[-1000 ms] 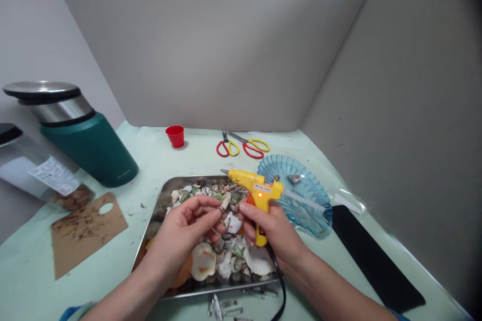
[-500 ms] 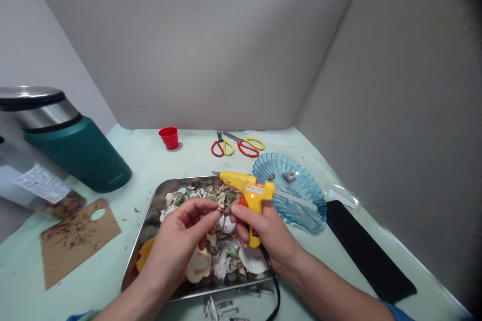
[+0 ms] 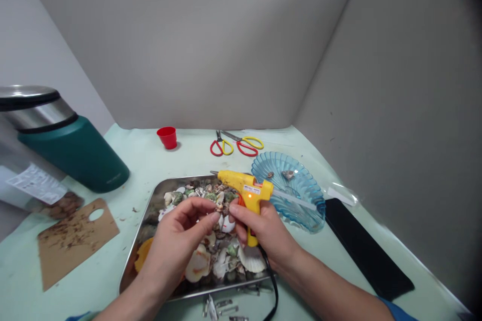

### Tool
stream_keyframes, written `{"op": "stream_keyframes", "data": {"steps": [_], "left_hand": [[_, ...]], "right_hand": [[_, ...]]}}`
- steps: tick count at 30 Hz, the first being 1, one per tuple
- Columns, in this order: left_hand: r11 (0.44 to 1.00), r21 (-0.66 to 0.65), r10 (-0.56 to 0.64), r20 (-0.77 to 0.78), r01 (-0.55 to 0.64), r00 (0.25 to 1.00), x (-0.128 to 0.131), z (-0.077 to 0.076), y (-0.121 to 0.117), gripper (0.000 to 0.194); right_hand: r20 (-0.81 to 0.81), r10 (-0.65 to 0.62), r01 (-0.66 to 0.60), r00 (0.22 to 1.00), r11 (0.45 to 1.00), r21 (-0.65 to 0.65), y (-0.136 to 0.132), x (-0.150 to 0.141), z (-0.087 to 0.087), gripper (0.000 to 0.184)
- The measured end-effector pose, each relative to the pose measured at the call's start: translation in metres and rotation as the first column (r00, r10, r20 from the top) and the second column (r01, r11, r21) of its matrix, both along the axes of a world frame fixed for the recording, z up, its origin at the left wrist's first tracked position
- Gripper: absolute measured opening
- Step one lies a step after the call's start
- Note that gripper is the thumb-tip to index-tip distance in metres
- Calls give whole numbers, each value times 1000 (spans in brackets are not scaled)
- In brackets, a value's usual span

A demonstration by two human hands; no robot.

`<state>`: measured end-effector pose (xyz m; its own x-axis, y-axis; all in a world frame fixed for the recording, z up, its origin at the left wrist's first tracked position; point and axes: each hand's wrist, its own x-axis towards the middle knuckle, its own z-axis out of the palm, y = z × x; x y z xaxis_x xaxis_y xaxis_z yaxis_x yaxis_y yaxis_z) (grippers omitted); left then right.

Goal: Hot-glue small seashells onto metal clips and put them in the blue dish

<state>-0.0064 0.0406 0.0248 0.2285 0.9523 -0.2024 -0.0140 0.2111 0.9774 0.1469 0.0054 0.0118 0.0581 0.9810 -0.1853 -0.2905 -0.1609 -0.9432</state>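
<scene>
Over a metal tray point(image 3: 140, 241) of mixed seashells, my left hand point(image 3: 184, 235) pinches a small brownish shell point(image 3: 220, 207) between thumb and index finger. My right hand point(image 3: 263, 228) is closed around a yellow hot glue gun point(image 3: 241, 180), whose metal nozzle points left above the tray's far edge. Its orange light is lit, and a clear glue stick point(image 3: 295, 199) sticks out of the back. The right thumb and fingertip come close to the small shell; whether they touch it I cannot tell. A white scallop shell point(image 3: 253, 259) lies below the right hand.
A blue shell-shaped dish point(image 3: 309, 180) holds small shells. Behind are two pairs of scissors point(image 3: 246, 146) and a red cup point(image 3: 167, 138). Left stand a green bottle point(image 3: 75, 150) and a brown cardboard piece point(image 3: 81, 243); right lies a black strip point(image 3: 369, 251). Metal clips point(image 3: 225, 306) lie in front.
Both hands hold almost the same pose, with the small shell and glue gun still in them. The whole view has shifted slightly.
</scene>
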Motion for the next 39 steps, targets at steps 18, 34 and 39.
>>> {"op": "stream_keyframes", "data": {"steps": [18,34,39], "left_hand": [[1000,-22,-15,-8,15,1000,0,3,0,29],[999,-6,-53,-67,52,996,-2,4,0,28],[995,31,-96,-81,99,992,-4,0,0,25]], "right_hand": [[133,-17,14,991,1000,21,-2,-3,3,23],[164,2,-4,986,1000,11,-3,-3,3,22],[195,4,-7,981,1000,14,-3,-4,3,20]]}}
